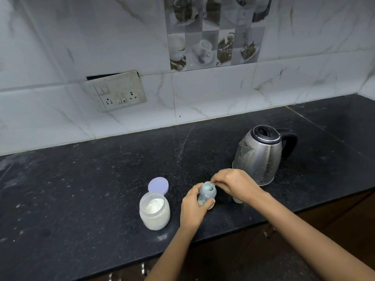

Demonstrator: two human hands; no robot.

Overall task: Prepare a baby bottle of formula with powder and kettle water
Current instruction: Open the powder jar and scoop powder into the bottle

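Note:
A small clear baby bottle (207, 193) with a printed pattern stands open on the black counter (101, 189). My left hand (192, 207) grips its body. My right hand (233, 184) pinches a small pale blue scoop (209, 187) at the bottle's mouth. To the left stands an open clear jar of white powder (154, 210), and its lilac lid (158, 185) leans behind it. A steel kettle (259, 154) with a black handle stands at the back right, lid closed. A pale object (237, 199), perhaps the bottle's cap, shows partly under my right wrist.
A marble-look tiled wall runs behind the counter with a loose switch and socket plate (116, 91) at the left. The counter's front edge passes just below the jar, with dark cabinet fronts (304, 230) underneath. The counter turns a corner at the far right.

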